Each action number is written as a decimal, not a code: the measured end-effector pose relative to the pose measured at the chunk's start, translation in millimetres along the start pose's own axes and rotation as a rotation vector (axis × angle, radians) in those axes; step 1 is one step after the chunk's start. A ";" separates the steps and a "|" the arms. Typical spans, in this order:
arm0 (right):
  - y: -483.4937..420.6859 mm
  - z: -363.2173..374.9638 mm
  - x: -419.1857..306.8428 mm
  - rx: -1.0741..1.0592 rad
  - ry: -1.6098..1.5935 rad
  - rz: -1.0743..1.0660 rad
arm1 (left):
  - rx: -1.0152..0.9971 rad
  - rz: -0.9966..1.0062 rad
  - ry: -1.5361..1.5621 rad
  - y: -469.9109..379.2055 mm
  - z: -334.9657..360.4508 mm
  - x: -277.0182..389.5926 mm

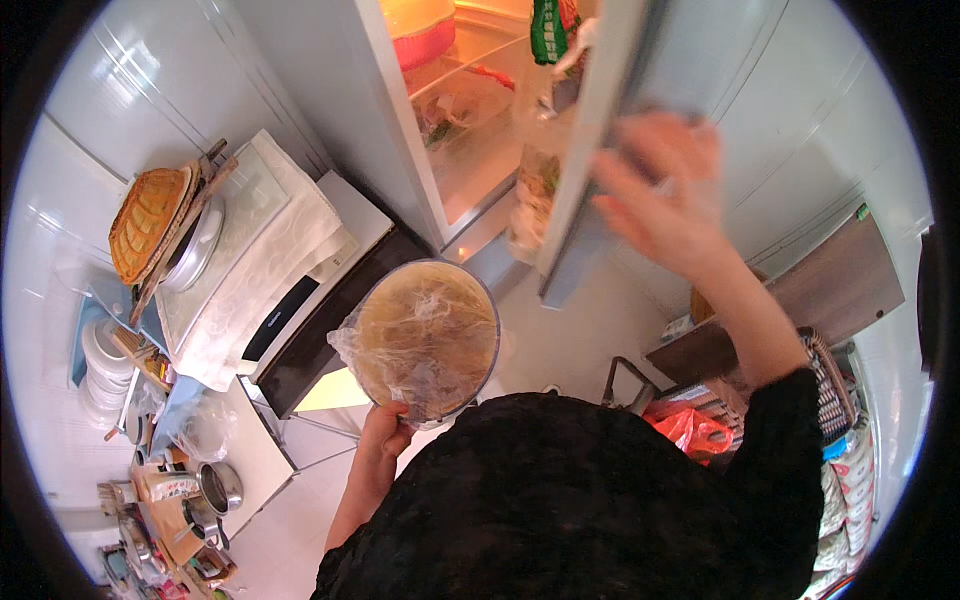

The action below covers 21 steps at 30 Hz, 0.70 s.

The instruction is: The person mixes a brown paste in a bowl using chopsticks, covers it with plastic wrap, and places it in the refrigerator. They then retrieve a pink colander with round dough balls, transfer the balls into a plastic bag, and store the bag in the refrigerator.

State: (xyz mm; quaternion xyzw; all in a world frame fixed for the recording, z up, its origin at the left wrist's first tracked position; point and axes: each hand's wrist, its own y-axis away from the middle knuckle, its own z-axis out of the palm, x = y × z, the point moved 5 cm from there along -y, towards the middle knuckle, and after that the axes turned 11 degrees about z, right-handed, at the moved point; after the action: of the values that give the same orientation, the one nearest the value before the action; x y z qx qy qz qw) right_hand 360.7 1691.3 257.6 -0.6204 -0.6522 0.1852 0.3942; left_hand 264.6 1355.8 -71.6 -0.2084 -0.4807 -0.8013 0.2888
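Note:
My left hand [384, 439] grips the near rim of a large round bowl [491, 300], with the thumb on top. Crumpled clear plastic wrap [427, 345] stretches over its mouth, and the yellowish-brown contents are blurred beneath. In front of me a refrigerator door [581, 187] stands ajar. My right hand [656, 187] is at the outer side of that door, motion-blurred, with its fingers apart; whether it touches the door is hard to tell. Inside the lit refrigerator [480, 150] are a pink container [424, 45] and a clear drawer [465, 112]. Bagged food [532, 202] fills the door shelf.
On the left, a cloth-covered white appliance [330, 255] carries a woven basket lid [150, 225]. Stacked white bowls [101, 367] and a steel pot [219, 487] sit on the counter [259, 457]. At right are a red plastic bag [694, 431] and a brown board [840, 277].

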 end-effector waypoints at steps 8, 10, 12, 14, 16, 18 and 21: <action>167.2 -9.6 168.3 0.441 -0.745 1.090 | -0.023 -0.015 0.055 -5.2 73.7 -47.0; 173.7 -16.2 189.8 0.496 -0.617 1.196 | -0.001 -0.040 0.055 -7.5 82.5 -52.7; 193.5 -19.2 221.8 0.531 -0.559 1.238 | -0.049 -0.020 0.066 -10.4 91.6 -58.6; 209.2 -17.8 245.2 0.625 -0.422 1.266 | -0.089 0.018 0.060 -3.9 121.4 -55.5; 214.5 -15.9 261.9 0.600 -0.423 1.227 | -0.127 -0.004 0.094 -13.6 123.7 -58.5; 208.2 -25.4 258.7 0.657 -0.228 1.221 | -0.141 -0.015 0.102 -17.3 137.8 -55.6; 159.2 -60.1 207.2 1.010 -0.124 0.925 | -0.131 -0.024 0.039 -22.2 163.9 -46.1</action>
State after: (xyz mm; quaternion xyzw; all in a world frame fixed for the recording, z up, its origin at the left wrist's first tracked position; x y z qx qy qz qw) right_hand 527.7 1900.0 237.5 -0.5637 -0.1754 0.6508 0.4774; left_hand 293.5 1522.1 -40.2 -0.2055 -0.4242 -0.8383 0.2741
